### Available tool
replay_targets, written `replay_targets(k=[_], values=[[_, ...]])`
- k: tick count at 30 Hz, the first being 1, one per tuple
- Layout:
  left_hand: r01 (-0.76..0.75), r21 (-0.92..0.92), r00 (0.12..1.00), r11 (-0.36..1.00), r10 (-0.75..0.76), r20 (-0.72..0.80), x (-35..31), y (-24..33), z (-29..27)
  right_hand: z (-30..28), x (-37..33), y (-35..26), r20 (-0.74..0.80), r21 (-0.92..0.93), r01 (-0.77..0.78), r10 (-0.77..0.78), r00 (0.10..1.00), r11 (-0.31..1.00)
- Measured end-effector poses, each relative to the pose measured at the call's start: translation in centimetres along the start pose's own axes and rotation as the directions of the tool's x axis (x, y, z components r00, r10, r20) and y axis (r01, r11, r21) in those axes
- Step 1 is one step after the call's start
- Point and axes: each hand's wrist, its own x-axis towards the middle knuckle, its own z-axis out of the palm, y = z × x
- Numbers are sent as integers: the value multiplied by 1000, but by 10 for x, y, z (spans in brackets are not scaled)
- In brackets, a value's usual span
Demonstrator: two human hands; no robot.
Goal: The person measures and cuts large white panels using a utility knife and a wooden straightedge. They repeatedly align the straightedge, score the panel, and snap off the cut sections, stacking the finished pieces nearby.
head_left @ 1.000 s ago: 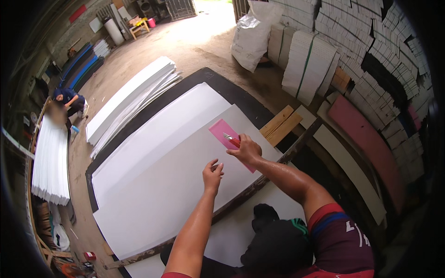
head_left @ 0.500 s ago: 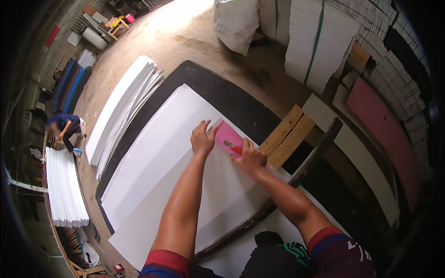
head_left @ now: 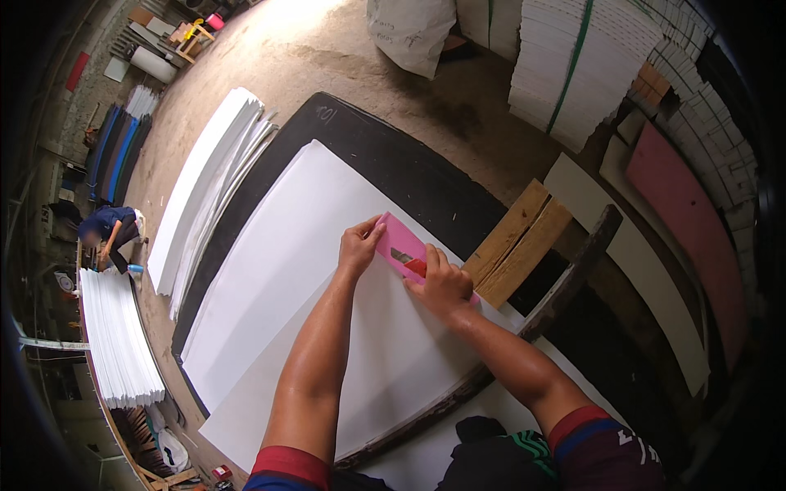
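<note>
A flat pink piece lies slantwise over white sheets stacked in front of me. My left hand has its thumb and fingers closed at the upper-left end of the pink piece. My right hand grips a red utility knife above the same piece, its metal blade pointing up and left towards my left hand. Part of the knife's handle is hidden in my fingers. The lower end of the pink piece shows just past my right hand.
Under the sheets is a black board. Wooden blocks and a dark bar sit to the right. White sheets are piled on the left, strapped stacks at the back right. A person bends at far left.
My left hand's fingers have drawn together at the end of the pink piece. My right hand and the knife have barely moved. The whole view has shifted slightly.
</note>
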Motion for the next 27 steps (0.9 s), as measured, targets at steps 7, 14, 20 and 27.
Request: replay_targets(k=[7, 14, 20, 27], values=[[22, -118, 999, 993, -18, 37, 6, -5, -2, 2, 4, -2, 45, 3, -24, 24, 999, 1000], [81, -141, 996, 987, -75, 45, 11, -6, 0, -15, 5, 19, 138, 207, -95, 67, 988, 974], [21, -159, 999, 987, -25, -23, 15, -20, 5, -47, -19, 63, 329, 337, -266, 153, 932, 903], [100, 31, 995, 995, -99, -29, 12, -15, 10, -30, -30, 61, 244, 220, -297, 242, 939, 929]])
